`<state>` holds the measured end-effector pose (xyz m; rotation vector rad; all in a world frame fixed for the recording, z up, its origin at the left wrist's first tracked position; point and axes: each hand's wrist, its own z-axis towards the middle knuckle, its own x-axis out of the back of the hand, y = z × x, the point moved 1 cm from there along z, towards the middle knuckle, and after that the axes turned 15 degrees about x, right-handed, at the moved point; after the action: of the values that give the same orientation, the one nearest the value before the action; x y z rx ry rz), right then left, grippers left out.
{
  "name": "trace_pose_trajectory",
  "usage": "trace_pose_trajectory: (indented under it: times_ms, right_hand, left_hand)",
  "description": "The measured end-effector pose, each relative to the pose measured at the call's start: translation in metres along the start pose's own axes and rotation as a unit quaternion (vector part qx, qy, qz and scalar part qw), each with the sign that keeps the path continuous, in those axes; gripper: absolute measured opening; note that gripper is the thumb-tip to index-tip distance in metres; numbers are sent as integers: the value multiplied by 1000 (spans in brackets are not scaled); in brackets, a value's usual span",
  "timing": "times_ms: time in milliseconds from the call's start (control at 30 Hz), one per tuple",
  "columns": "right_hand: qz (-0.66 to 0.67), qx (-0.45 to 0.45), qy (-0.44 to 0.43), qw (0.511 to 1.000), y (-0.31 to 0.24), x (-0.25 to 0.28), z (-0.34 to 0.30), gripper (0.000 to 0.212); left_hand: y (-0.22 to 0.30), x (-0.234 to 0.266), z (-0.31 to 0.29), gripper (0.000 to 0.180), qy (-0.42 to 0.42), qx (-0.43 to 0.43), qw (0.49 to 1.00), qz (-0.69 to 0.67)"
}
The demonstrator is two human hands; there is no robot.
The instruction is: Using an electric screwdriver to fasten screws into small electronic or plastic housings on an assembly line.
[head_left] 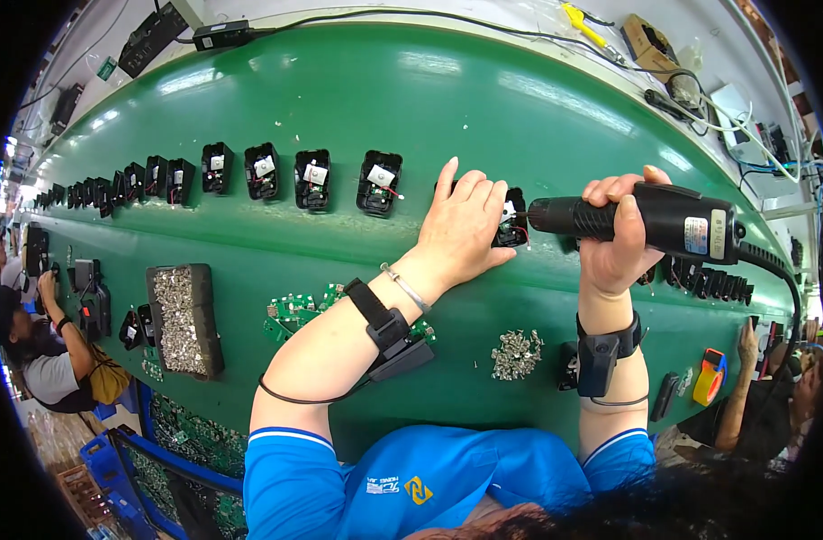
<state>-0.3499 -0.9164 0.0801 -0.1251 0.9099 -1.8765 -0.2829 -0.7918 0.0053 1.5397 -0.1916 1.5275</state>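
My left hand (pixel 461 225) lies over the green work surface, gripping a small open black plastic housing (pixel 517 236) from its left side. Its thumb is at the near edge and its fingers are at the far side; the palm hides part of the housing. A red wire shows at the housing's right. My right hand (pixel 617 220) is wrapped round a black corded electric screwdriver (pixel 673 220), held nearly level. Its bit points left, at the inside of that housing; whether it touches a screw is too small to tell.
Similar black housings (pixel 380 183) with silvery plates stand in a row leftward; several more (pixel 709 279) are at right. Nearer me are a pile of small metal parts (pixel 517 355), green circuit boards (pixel 290 310), a filled black tray (pixel 215 319) and an orange tape dispenser (pixel 709 378). People work at both sides.
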Motion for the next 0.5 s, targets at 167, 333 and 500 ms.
trace_pose_trajectory:
  times_ms: [167,333,500]
  right_hand:
    - [-18,-10,4,1000,5,1,1,35]
    - [-32,-13,-8,999,8,-2,-2,36]
    - [-30,-8,-11,999,9,-3,-3,36]
  left_hand:
    - [1,0,3,70,5,0,1000,-16]
    - [0,-2,2,69,13,4,1000,-21]
    - [0,-1,1,68,16,4,1000,-24]
